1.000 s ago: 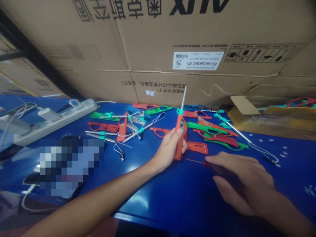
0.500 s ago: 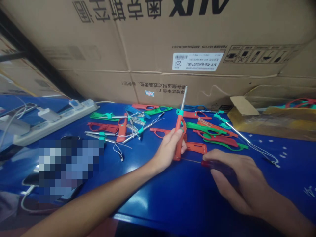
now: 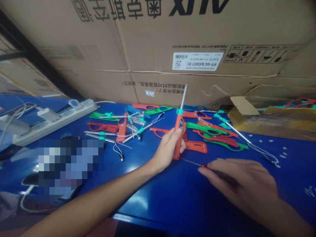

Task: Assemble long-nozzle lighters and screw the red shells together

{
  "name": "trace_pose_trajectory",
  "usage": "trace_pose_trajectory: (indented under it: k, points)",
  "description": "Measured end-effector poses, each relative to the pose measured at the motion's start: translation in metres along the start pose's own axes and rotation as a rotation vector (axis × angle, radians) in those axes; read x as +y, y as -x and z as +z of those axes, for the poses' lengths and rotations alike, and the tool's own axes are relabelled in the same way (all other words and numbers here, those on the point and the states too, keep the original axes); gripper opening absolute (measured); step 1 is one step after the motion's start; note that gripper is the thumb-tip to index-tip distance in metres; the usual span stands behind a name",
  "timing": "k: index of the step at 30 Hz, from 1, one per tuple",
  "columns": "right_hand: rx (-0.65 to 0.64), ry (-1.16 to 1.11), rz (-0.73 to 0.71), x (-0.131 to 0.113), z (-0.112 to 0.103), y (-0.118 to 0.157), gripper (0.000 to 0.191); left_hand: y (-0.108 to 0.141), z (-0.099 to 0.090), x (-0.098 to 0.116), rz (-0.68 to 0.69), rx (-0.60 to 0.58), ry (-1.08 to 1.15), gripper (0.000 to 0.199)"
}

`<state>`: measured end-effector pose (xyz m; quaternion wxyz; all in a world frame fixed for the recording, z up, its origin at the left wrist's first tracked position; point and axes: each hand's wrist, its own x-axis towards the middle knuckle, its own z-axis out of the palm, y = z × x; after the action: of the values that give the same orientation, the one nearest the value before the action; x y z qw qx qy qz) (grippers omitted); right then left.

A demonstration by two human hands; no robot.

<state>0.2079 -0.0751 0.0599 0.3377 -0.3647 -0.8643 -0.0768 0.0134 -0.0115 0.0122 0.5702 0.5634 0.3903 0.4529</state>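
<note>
My left hand (image 3: 168, 148) is closed around the handle of an orange long-necked gas lighter (image 3: 178, 123). Its metal tube points up and away from me, with a turquoise collar at the base. In my right hand (image 3: 243, 181) is a screwdriver (image 3: 204, 166) with a dark red handle, mostly covered by my fingers. The thin shaft points left, and its tip is at the lower end of the lighter's handle. Whether the tip sits in a screw is too small to tell. Just behind my left hand lies an orange casing half (image 3: 196, 147).
Lighter casings, such as a green one (image 3: 207, 128), and metal tubes with wires (image 3: 238, 133) lie across the blue table (image 3: 158, 197). A power strip (image 3: 58, 121) and a blurred-out device (image 3: 71, 168) are on the left. Behind stands a large cardboard box (image 3: 148, 42); an open carton (image 3: 274, 121) is at right.
My right hand has turned on the screwdriver handle, its fingers now folded over it, and the handle has tilted slightly. My left hand and the lighter have hardly moved.
</note>
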Motion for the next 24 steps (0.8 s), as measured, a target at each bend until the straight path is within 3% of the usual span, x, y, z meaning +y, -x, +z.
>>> trace_pose_trajectory:
  k: [5,10,17,24]
  points:
    - [-0.034,0.074,-0.037,0.005,-0.002,0.001,0.019,0.003,0.001,-0.003,0.020,0.029,-0.015,0.057]
    - [-0.105,-0.028,0.022,0.002,0.000,0.003,0.009,0.001,0.000,0.000,0.032,0.121,0.025,0.049]
    - [-0.091,0.042,0.063,0.009,0.011,0.005,0.019,-0.002,-0.008,0.017,0.299,0.343,0.115,0.027]
    - [-0.212,-0.128,0.127,0.007,0.016,0.000,0.019,0.002,-0.010,0.020,0.322,0.308,0.145,0.031]
